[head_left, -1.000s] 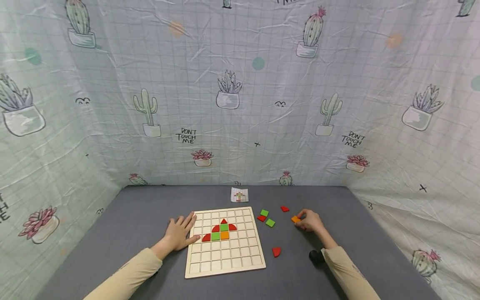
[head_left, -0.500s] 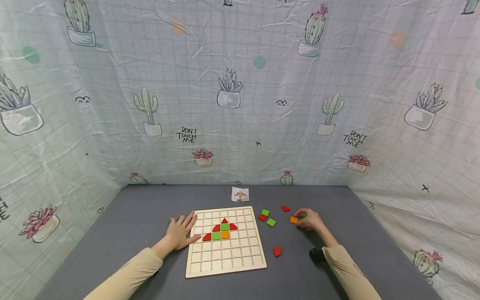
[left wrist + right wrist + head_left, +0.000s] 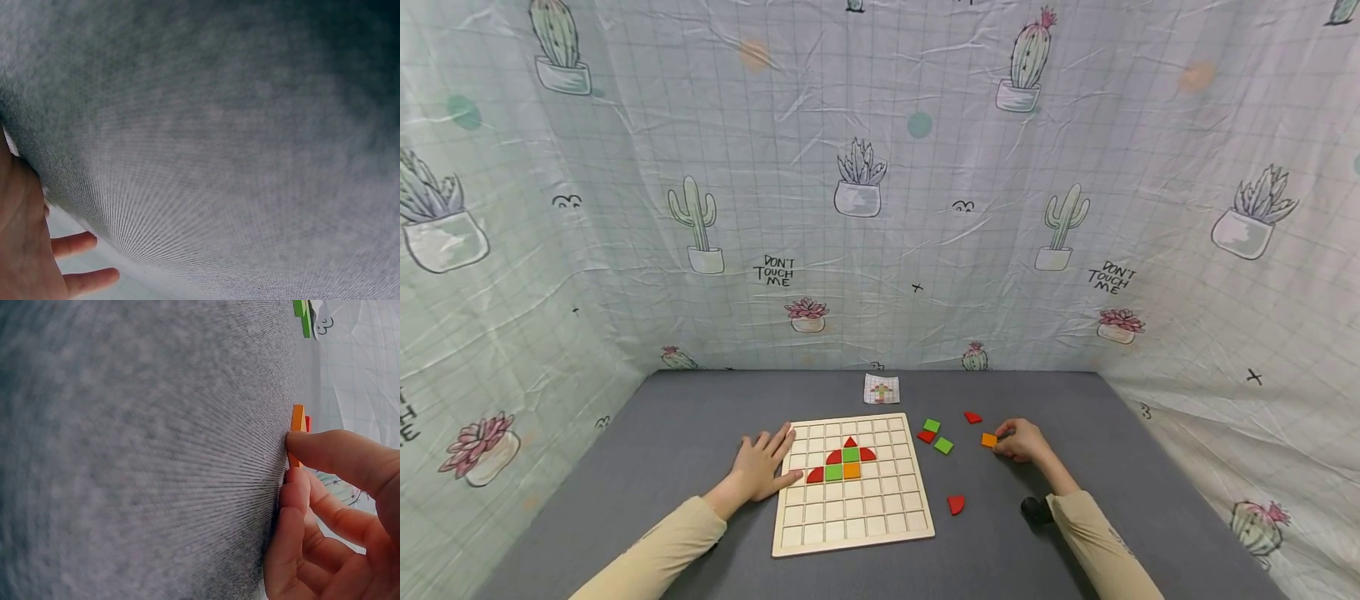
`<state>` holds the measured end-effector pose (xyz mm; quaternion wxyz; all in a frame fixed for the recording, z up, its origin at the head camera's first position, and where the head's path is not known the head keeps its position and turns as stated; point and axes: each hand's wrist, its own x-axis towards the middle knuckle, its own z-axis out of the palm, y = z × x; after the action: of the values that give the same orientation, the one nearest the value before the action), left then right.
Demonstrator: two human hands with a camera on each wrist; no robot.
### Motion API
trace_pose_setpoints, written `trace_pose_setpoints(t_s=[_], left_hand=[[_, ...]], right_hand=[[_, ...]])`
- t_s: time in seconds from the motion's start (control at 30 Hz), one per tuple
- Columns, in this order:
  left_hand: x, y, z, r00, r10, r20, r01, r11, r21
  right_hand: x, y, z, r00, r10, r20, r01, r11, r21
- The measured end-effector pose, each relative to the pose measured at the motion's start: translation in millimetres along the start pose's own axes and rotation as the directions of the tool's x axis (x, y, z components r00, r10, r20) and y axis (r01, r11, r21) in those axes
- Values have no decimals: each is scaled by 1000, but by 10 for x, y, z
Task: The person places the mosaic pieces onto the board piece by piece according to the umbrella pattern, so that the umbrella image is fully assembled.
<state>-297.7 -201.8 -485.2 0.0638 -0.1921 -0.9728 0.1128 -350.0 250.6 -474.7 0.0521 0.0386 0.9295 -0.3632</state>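
Observation:
In the head view a wooden grid board (image 3: 853, 533) lies on the table, with red, green and orange tiles set in its upper squares. My left hand (image 3: 757, 467) rests with spread fingers over the board's left edge; the left wrist view shows part of its palm and fingers (image 3: 76, 244). Right of the board, my right hand (image 3: 1019, 441) pinches a square orange tile (image 3: 989, 440) by its right side, down on the tabletop. Up close in the right wrist view, thumb and curled fingers hold that orange tile (image 3: 298, 417) at its edges.
Two green tiles (image 3: 943, 446) and a red tile (image 3: 927, 436) lie beside the board's right edge. Another red tile (image 3: 973, 417) is farther back, and a red quarter-round tile (image 3: 956, 505) nearer. A small pattern card (image 3: 882, 389) lies behind the board.
The orange tile has turned a little under my right fingers, and more of it shows now. My left hand has stayed on the board's edge.

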Motion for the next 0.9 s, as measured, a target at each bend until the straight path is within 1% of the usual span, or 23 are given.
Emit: trace_pose_setpoints(t_s=[0.3, 0.4, 0.53, 0.67, 0.8, 0.87, 0.9], left_hand=[[2, 1, -11, 1000, 1, 8, -1, 1000, 0], [-4, -2, -26, 1000, 3, 8, -3, 1000, 2], [-19, 1, -52, 1000, 7, 10, -7, 1000, 2], [-26, 6, -55, 1000, 7, 23, -7, 1000, 4], [-26, 9, -61, 1000, 9, 5, -9, 1000, 7], [-29, 9, -61, 1000, 12, -11, -12, 1000, 10], [-31, 6, -57, 1000, 14, -11, -14, 1000, 26]], right_hand=[[-39, -1, -7, 1000, -27, -6, 27, 1000, -1], [-56, -21, 4, 999, -34, -2, 34, 999, 21], [-109, -67, 21, 998, -67, 11, 66, 996, 53], [-189, -134, 54, 992, -121, 23, 120, 991, 62], [-256, -221, 101, 985, -171, 36, 167, 982, 89], [-286, -254, 125, 976, -214, 48, 208, 971, 116], [-300, -270, 138, 971, -233, 55, 224, 966, 130]])
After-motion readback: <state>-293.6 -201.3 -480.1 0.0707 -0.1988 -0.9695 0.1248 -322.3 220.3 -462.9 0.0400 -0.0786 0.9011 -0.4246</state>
